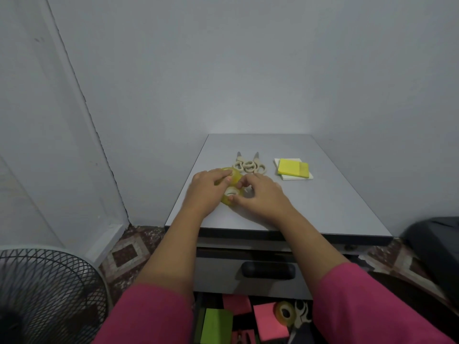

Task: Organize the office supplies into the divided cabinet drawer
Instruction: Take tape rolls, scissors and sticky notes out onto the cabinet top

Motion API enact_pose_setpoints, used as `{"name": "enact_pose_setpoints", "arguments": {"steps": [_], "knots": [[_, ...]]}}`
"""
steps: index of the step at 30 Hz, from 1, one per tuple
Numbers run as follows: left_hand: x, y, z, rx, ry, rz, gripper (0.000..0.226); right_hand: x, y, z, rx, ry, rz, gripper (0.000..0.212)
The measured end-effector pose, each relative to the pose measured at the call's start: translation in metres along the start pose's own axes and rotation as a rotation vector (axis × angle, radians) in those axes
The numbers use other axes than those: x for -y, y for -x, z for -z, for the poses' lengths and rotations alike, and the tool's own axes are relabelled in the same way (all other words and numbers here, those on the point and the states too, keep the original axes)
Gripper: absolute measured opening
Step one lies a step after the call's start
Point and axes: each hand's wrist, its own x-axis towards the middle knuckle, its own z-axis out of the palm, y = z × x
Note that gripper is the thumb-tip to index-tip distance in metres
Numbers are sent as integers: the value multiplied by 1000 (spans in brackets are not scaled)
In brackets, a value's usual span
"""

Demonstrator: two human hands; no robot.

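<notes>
Two yellow tape rolls lie flat on the table [323, 207], one just behind the other, so the pair runs away from the person toward the scissors [249, 165]. The left hand [207, 188] covers the far roll [229, 175] from its left, fingers [227, 173] curled over its top rim and thumb at its near edge, gripping it. The right hand [263, 194] comes at the near roll [231, 196] from the right, thumb pinching its near rim and fingers bent at the far side, where the two rolls appear to touch. Each hand thus sits on its own roll, left on the farther, right on the nearer, and neither roll is clear of the table as far as I can tell. Two pairs of scissors lie just behind the far roll, handles toward it, blades pointing away; a yellow pad [293, 168] on a white one lies to the right of the scissors. The open drawer [250, 319] lies below the table's near edge, holding pink and green pads, another roll and scissors, so I judge the coming move is a pull back and down toward the person, the near roll having the shorter way
</notes>
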Motion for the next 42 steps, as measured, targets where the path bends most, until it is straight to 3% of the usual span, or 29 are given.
{"name": "enact_pose_setpoints", "arguments": {"steps": [8,16,21,25,29,33,37,42], "knots": [[-18,14,9,-4,-82,29,44,5,4,6,20,-55,-42,36],[-29,35,9,-60,-67,90,55,11,36,16,15,-274,-151,59],[-36,66,9,-62,-76,24,56,13,62,20,-15,-267,-143,50],[-40,99,2,-96,44,-74,52,13,105,13,-186,-420,-39,28],[-37,153,-23,-212,32,-317,47,0,162,-8,-315,-417,47,22],[-19,201,-58,-263,-21,-322,42,-26,209,-30,-208,-455,-153,23],[14,230,-80,-19,-95,-175,44,-60,244,-51,-64,-409,-408,19],[43,245,-86,102,-421,-303,60,-108,281,-65,195,-108,-621,23]]}}
